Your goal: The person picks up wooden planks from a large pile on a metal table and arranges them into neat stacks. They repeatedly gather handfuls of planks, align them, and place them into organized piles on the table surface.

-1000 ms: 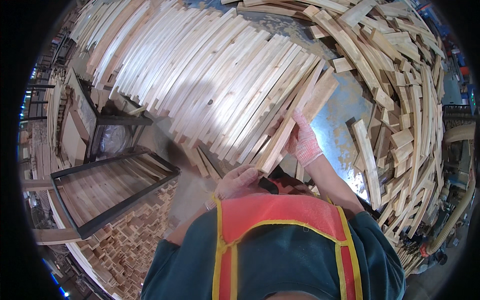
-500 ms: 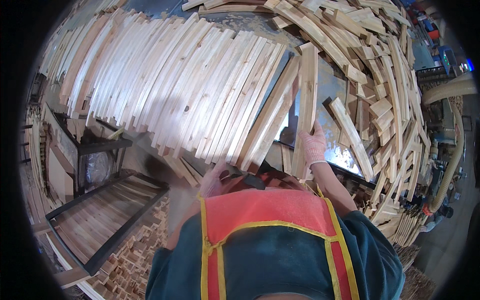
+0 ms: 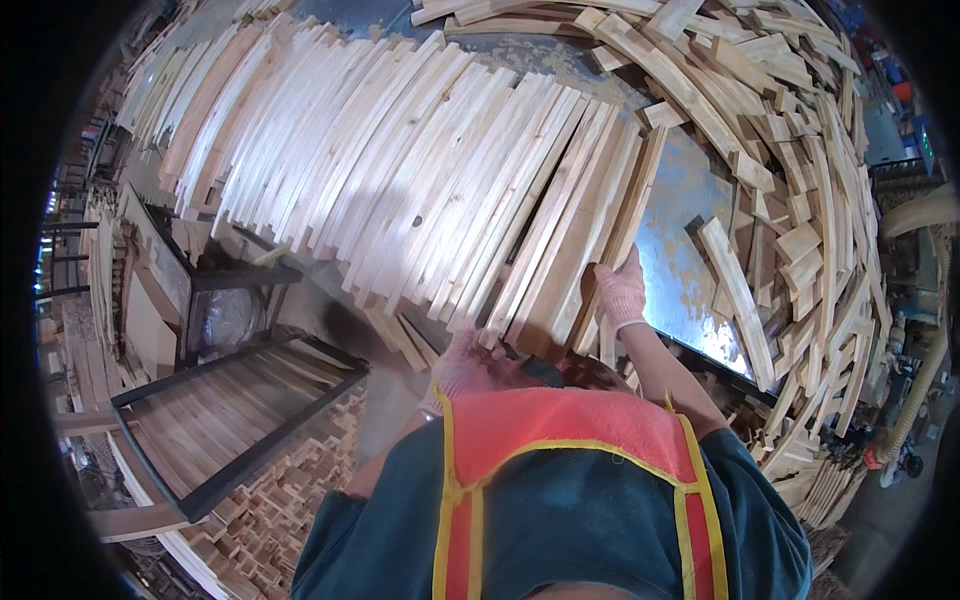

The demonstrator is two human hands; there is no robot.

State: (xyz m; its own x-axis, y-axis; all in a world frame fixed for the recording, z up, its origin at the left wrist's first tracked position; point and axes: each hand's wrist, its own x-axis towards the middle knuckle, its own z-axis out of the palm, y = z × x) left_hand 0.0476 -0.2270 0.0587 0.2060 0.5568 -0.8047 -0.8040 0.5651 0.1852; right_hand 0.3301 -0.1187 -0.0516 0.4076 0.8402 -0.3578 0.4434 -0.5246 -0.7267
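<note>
My right hand (image 3: 622,290), in a pale pink glove, is closed around the near part of a wooden strip (image 3: 636,205). This strip stands partly on edge at the right end of a long row of wooden strips (image 3: 400,170) laid side by side on the metal table. Just left of it lies a wider, darker-faced strip (image 3: 572,240). My left hand (image 3: 460,368), also gloved, is at the near ends of the row, its fingers against or close to the strip ends and apart from each other. Part of that hand is blurred.
Offcuts and curved wooden pieces (image 3: 800,200) are heaped along the right side of the table (image 3: 690,190). One loose strip (image 3: 735,300) lies right of my right hand. A black-framed cart (image 3: 240,420) stands at lower left, beside many small wood blocks (image 3: 290,490).
My right hand has brought its strip left against the row, closing the gap there. The wider strip now lies alongside the others. My left hand stays at the near ends.
</note>
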